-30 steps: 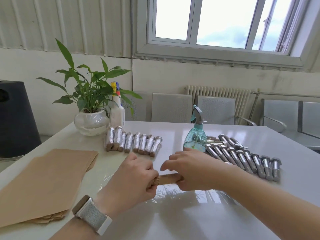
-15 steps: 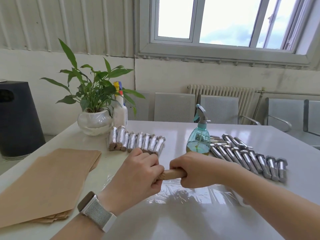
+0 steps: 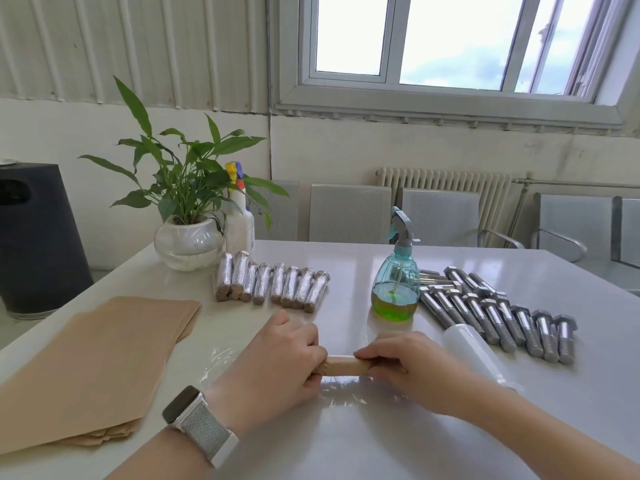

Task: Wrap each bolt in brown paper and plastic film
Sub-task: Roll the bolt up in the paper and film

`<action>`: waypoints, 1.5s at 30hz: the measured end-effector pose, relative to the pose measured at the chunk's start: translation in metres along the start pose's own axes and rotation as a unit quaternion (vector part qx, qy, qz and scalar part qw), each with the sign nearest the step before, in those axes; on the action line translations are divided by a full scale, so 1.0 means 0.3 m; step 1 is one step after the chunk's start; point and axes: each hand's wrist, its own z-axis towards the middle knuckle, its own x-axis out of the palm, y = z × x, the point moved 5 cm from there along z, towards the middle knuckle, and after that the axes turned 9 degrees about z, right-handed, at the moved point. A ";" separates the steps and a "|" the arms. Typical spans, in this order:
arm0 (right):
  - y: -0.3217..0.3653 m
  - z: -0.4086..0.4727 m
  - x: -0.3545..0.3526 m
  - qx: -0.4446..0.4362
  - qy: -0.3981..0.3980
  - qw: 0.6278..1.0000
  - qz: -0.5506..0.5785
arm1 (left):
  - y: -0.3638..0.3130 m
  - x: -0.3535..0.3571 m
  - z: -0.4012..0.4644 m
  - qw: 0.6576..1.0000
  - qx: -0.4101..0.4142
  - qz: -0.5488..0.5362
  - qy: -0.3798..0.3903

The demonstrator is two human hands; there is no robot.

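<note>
A bolt wrapped in brown paper [image 3: 343, 366] lies crosswise over a sheet of clear plastic film [image 3: 349, 393] on the white table [image 3: 363, 445]. My left hand [image 3: 277, 368] grips its left end and my right hand [image 3: 412, 368] grips its right end. A roll of plastic film [image 3: 474, 355] lies just right of my right hand. Several bare steel bolts [image 3: 498, 313] lie in a row at the right. Several finished wrapped bolts [image 3: 273, 284] lie in a row behind my hands. A stack of brown paper sheets [image 3: 93, 368] sits at the left.
A teal spray bottle [image 3: 394, 289] with green liquid stands between the wrapped and bare bolts. A potted plant [image 3: 188, 240] and a white bottle [image 3: 239, 223] stand at the back left. Grey chairs [image 3: 349, 213] line the far table edge. A black bin [image 3: 34, 237] stands left of the table.
The wrapped bolt and both hands have come down from slightly raised onto the plastic film. The hands have moved apart along the bolt, and the film roll now shows.
</note>
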 end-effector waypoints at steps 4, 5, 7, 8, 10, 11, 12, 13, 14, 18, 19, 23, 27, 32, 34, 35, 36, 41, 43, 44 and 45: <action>-0.023 -0.041 0.033 -0.014 -0.065 0.998 0.019 | -0.011 0.027 0.002 1.000 0.005 -0.018 0.024; -0.028 -0.046 0.040 -0.017 -0.074 0.997 0.015 | -0.011 0.030 0.001 0.999 0.004 -0.027 0.025; -0.036 -0.049 0.050 -0.024 -0.090 0.996 0.009 | -0.006 0.035 -0.001 0.999 0.002 -0.045 0.027; -0.039 -0.049 0.052 -0.028 -0.098 0.995 0.007 | -0.002 0.038 -0.005 0.998 -0.001 -0.053 0.028; -0.044 -0.049 0.052 -0.032 -0.111 0.993 0.003 | 0.009 0.046 -0.013 0.996 -0.010 -0.079 0.043; -0.045 -0.048 0.052 -0.033 -0.114 0.993 0.004 | 0.012 0.050 -0.016 0.994 -0.013 -0.096 0.055; -0.047 -0.049 0.052 -0.034 -0.115 0.993 0.006 | 0.016 0.053 -0.021 0.991 -0.018 -0.119 0.060; -0.048 -0.049 0.051 -0.035 -0.116 0.993 0.010 | 0.025 0.056 -0.028 0.987 -0.030 -0.149 0.057; -0.049 -0.050 0.051 -0.036 -0.116 0.993 0.012 | 0.038 0.057 -0.039 0.981 -0.048 -0.179 0.050; -0.055 -0.054 0.048 -0.028 -0.116 0.993 0.019 | 0.114 0.034 -0.084 0.967 -0.114 -0.228 0.012; -0.055 -0.055 0.046 -0.027 -0.117 0.993 0.019 | 0.126 0.029 -0.091 0.965 -0.125 -0.230 0.004; -0.053 -0.059 0.040 -0.019 -0.123 0.992 0.021 | 0.127 0.022 -0.088 0.958 -0.143 -0.250 0.007; -0.048 -0.061 0.040 -0.014 -0.122 0.992 0.018 | 0.100 0.036 -0.074 0.955 -0.133 -0.263 0.029; -0.045 -0.059 0.037 -0.010 -0.127 0.992 0.023 | 0.103 0.067 -0.093 0.928 -0.190 -0.314 0.067; -0.043 -0.057 0.037 -0.009 -0.126 0.992 0.023 | 0.106 0.070 -0.101 0.917 -0.202 -0.335 0.080; -0.043 -0.057 0.037 -0.008 -0.125 0.992 0.025 | 0.105 0.071 -0.103 0.909 -0.203 -0.353 0.090; -0.042 -0.057 0.037 -0.008 -0.123 0.992 0.028 | 0.103 0.074 -0.106 0.903 -0.199 -0.367 0.103; -0.039 -0.057 0.034 -0.007 -0.120 0.992 0.031 | 0.112 0.093 -0.097 0.889 -0.218 -0.374 0.148; -0.037 -0.055 0.032 -0.007 -0.118 0.992 0.030 | 0.126 0.099 -0.092 0.878 -0.232 -0.387 0.158; -0.037 -0.056 0.032 -0.007 -0.117 0.993 0.029 | 0.131 0.100 -0.091 0.877 -0.236 -0.386 0.162; -0.037 -0.056 0.030 -0.008 -0.118 0.993 0.028 | 0.133 0.100 -0.090 0.877 -0.241 -0.382 0.164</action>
